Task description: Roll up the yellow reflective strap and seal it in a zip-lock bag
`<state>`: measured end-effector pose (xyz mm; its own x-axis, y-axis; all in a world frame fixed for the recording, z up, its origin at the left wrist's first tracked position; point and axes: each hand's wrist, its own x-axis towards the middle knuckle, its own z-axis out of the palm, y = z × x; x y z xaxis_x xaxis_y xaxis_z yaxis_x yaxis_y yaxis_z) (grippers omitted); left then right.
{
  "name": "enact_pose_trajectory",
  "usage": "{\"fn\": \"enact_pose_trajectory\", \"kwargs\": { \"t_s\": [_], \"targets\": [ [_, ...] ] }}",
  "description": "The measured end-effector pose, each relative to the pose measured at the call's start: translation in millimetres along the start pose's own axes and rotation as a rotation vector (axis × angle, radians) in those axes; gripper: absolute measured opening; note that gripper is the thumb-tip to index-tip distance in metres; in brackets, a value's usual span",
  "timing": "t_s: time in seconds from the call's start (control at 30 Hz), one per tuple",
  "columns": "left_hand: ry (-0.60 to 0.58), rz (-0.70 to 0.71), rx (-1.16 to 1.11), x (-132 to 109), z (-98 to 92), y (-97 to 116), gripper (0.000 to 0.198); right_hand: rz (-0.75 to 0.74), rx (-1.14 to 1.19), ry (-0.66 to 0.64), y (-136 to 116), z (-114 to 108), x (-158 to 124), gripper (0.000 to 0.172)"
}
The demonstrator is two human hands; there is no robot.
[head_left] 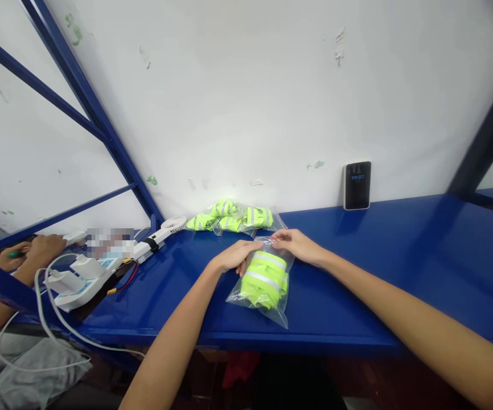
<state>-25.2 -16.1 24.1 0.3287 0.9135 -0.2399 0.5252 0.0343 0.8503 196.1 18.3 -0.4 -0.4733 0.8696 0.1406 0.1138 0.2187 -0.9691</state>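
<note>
A clear plastic bag [281,310] with a folded neon yellow-green strap [263,279] with silver reflective bands inside lies near the blue table's front edge. At its top left edge, my left hand [238,254] pinches the plastic. Opposite it, my right hand [295,244] has its fingers closed on the top right edge, by a thin red line. Behind my hands, several similar bagged neon straps [229,219] rest against the wall.
On the blue table [340,285], a device with a clock display [357,185] leans on the wall. At left are a power strip [79,285], cables, a small white fan [173,224], a blue frame and another person's hands [37,253].
</note>
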Motion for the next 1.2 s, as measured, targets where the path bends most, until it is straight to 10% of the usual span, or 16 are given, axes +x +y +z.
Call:
{"fn": "enact_pose_trajectory", "kwargs": {
  "t_s": [0.2, 1.2],
  "targets": [
    [0.218, 0.136, -0.161, 20.0, 6.1, -13.3, 0.046, -0.099, -0.152, -0.007, -2.4, -2.3, -2.2, 0.030],
    [0.351, 0.511, -0.171, 25.4, 19.0, -14.0, 0.025, -0.295, -0.603, -0.001, -15.2, 0.0, -13.5, 0.019]
  ]
}}
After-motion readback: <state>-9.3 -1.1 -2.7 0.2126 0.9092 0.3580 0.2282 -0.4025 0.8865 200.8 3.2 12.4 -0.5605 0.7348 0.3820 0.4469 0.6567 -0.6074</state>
